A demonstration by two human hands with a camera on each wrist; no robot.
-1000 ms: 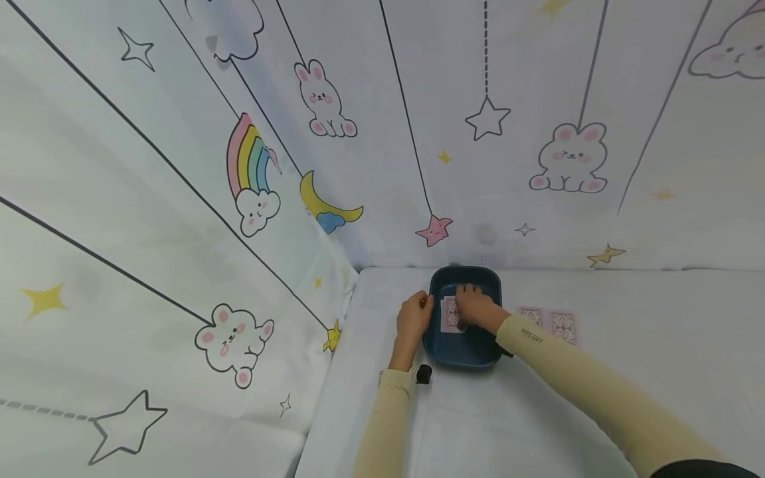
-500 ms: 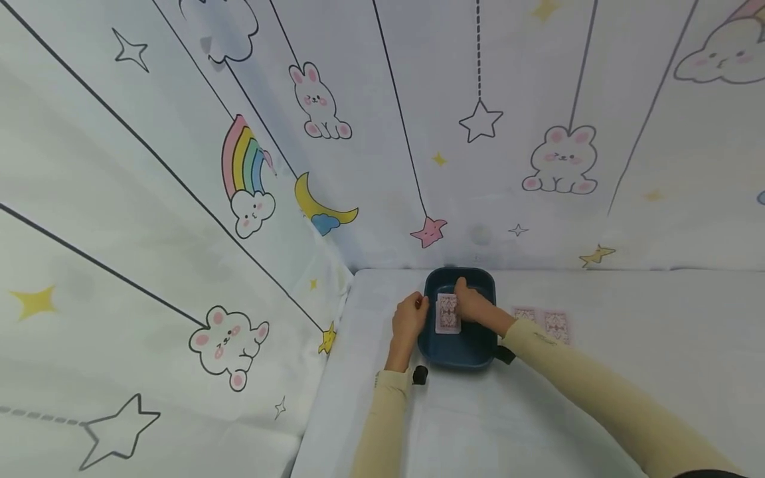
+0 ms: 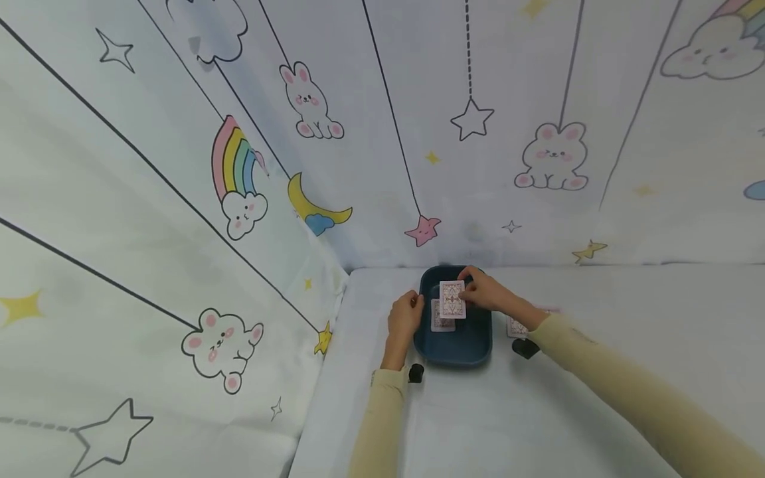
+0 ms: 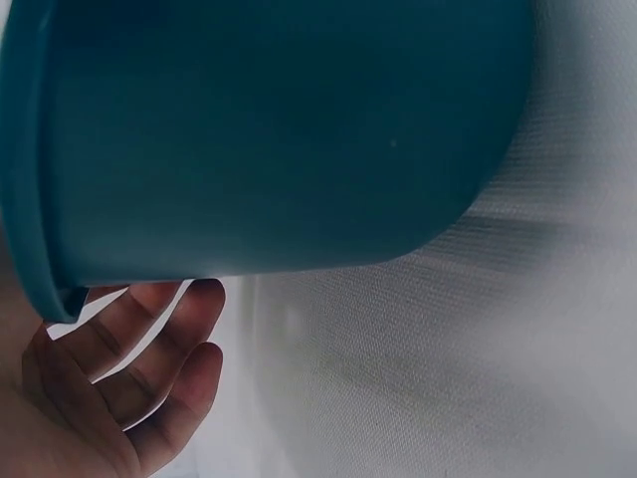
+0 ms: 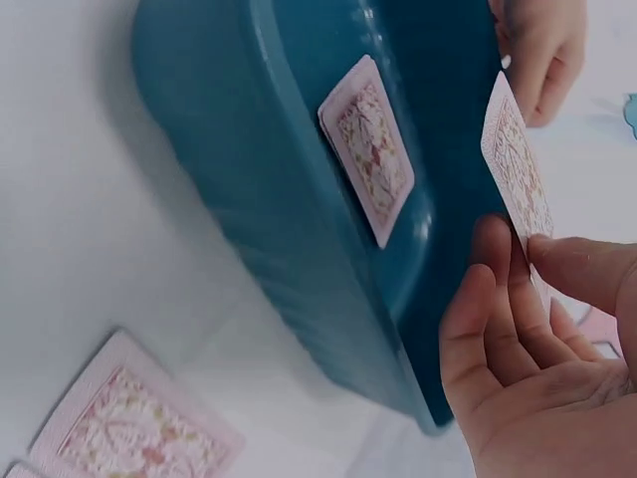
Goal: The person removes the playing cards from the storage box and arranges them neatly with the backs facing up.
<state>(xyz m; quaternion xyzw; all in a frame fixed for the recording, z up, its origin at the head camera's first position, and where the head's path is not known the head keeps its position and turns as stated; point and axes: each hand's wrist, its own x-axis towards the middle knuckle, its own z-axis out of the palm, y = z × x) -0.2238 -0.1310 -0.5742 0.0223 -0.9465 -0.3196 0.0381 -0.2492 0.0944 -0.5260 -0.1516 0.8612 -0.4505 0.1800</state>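
A dark blue-green plastic basin (image 3: 457, 358) stands on the white-covered table. My left hand (image 3: 405, 320) grips its left rim; in the left wrist view the fingers (image 4: 194, 383) curl below the rim against the outer wall, and the thumb is hidden. Over the basin, my right hand (image 3: 487, 292) pinches a playing card (image 3: 452, 299) between thumb and fingers, its red-patterned back showing. In the right wrist view that raised card (image 5: 514, 164) stands tilted and clear of the basin floor. More playing cards (image 5: 370, 154) lie on the floor of the basin, back up.
To the right of the basin, patterned playing cards (image 3: 516, 326) lie on the table, partly covered by the right forearm. Behind the table rises a white cloth wall with printed rabbits and stars (image 3: 472, 120). Another cloth side (image 3: 221, 352) closes off the left.
My right hand has lifted a playing card off those in the basin and drawn back to the right. My left hand stays at the rim. The head view has shifted slightly.
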